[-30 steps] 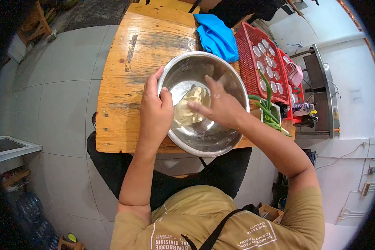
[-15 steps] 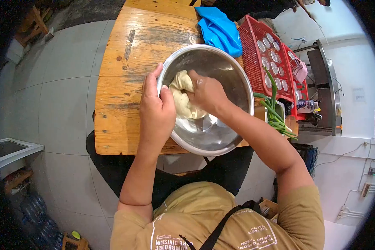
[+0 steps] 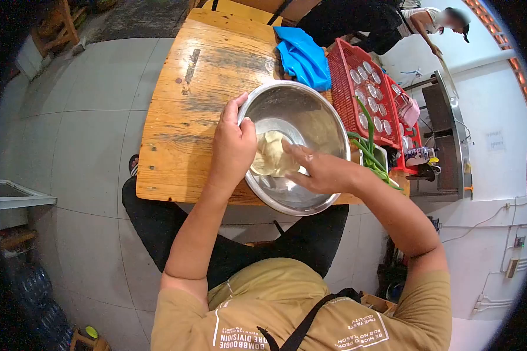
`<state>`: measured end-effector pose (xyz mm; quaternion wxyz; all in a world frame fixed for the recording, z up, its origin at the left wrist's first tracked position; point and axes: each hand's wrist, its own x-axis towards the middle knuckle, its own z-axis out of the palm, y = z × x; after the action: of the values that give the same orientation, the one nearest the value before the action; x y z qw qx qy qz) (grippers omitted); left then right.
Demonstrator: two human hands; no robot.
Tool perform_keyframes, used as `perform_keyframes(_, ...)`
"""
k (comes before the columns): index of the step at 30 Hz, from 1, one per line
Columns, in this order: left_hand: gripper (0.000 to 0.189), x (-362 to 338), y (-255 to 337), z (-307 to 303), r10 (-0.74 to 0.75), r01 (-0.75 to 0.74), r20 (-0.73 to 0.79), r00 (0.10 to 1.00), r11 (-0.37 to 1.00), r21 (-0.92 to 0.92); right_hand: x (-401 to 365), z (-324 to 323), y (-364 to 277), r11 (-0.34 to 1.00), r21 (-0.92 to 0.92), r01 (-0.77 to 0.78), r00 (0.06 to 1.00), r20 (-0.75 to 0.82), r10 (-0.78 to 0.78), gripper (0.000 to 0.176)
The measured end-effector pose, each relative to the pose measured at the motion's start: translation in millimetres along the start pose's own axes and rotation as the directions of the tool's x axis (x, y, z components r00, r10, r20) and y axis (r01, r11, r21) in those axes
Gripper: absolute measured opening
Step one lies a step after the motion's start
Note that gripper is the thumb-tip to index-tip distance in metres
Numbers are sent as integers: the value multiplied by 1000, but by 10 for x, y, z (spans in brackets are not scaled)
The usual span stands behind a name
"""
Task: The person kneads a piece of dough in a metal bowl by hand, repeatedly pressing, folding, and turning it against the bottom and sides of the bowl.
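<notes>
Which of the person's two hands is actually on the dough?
The right hand: it lies flat on the dough inside the steel bowl, whereas the left hand only grips the bowl's rim.

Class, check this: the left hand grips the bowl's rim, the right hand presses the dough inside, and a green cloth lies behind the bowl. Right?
Not quite: the head view shows the cloth is blue, not green. The left hand grips the bowl by its rim and the right hand presses the dough.
</notes>
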<state>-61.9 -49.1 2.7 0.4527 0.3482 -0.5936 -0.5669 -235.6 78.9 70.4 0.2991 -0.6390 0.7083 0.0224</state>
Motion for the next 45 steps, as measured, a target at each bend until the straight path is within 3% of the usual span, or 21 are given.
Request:
perform_keyframes(1, 42, 16, -14, -10, 2, -2, 27, 1000, 1000, -20, -26, -150, -42, 1000, 0, -6, 1000, -1, 6, 68)
perform_keyframes(3, 42, 27, -30, -4, 0, 3, 55, 999, 999, -40, 2, -360, -38, 884, -419, 206, 968, 219, -121, 54)
perform_keyframes(4, 42, 28, -34, -3, 5, -3, 63, 998, 1000, -24, 43, -450, 49, 747, -514, 422, 888, 69, -455, 45)
perform_keyframes(5, 42, 22, -35, -7, 8, -7, 71, 997, 1000, -6, 116, -468, 76, 748, -509, 426, 887, 72, -456, 45)
perform_keyframes(7, 41, 2, 3, -9, 13, -14, 62, 998, 1000, 16, 265, -489, 38, 846, -388, 365, 870, -180, -458, 51)
perform_keyframes(9, 41, -3, 13, -3, 21, -23, 53, 998, 999, 36, 523, -244, 69, 882, -296, 367, 861, -251, -442, 52)
perform_keyframes(11, 41, -1, -16, 6, 36, -37, 57, 998, 999, 13, 741, 28, 137, 732, -353, 582, 648, -343, -680, 44)
perform_keyframes(14, 41, -19, 35, -5, -1, 1, 64, 998, 1000, -5, 774, 353, 78, 662, -385, 643, 614, -258, -746, 38)
perform_keyframes(21, 42, -9, -35, 41, -25, 33, 89, 996, 995, -93, 878, 463, 12, 819, -333, 468, 756, -330, -566, 32)
perform_keyframes(23, 43, -14, -79, 51, 11, -7, 59, 998, 998, -56, 1030, 433, 37, 842, -319, 434, 730, -423, -536, 30)
perform_keyframes(25, 43, -17, -45, 43, 26, -24, 64, 998, 999, -29, 1174, 439, 103, 933, -209, 292, 819, -450, -356, 32)
perform_keyframes(27, 43, -22, -3, 36, -5, 9, 60, 998, 999, -52, 1271, 440, 122, 932, -203, 299, 756, -545, -362, 34)
perform_keyframes(29, 43, -22, -18, 27, 1, 1, 53, 999, 999, -37, 1282, 410, 110, 982, -140, 124, 811, -556, -182, 37)
perform_keyframes(33, 43, -1, 13, 34, -35, 38, 61, 998, 998, -59, 1324, 461, 143, 989, -146, 22, 696, -708, -120, 40)
perform_keyframes(37, 41, -11, -46, 31, -8, 15, 80, 997, 995, -96, 1090, 349, -40, 995, 14, -94, 812, -577, 85, 48)
perform_keyframes(38, 42, -36, -54, 46, 5, 1, 78, 997, 997, -76, 965, 244, -24, 983, 98, -157, 910, -373, 183, 52)
perform_keyframes(39, 42, -75, -36, 61, 1, 4, 66, 998, 997, -73, 828, 188, -10, 984, 93, -149, 915, -366, 173, 52)
perform_keyframes(41, 42, -123, -1, 109, 43, -42, -3, 999, 999, 22, 535, 114, 37, 946, 291, 146, 937, -346, -39, 46)
perform_keyframes(42, 42, -120, -23, 120, 53, -53, -15, 998, 998, 38, 373, 95, 51, 946, 288, 147, 936, -349, -39, 46)
perform_keyframes(44, 42, -104, -33, 114, 33, -34, 14, 999, 999, 13, 32, 108, 60, 976, -8, 216, 936, -282, -210, 34)
perform_keyframes(45, 42, -89, -44, 111, 12, -12, 42, 999, 1000, -7, -71, 96, 63, 977, -8, 212, 936, -286, -205, 34)
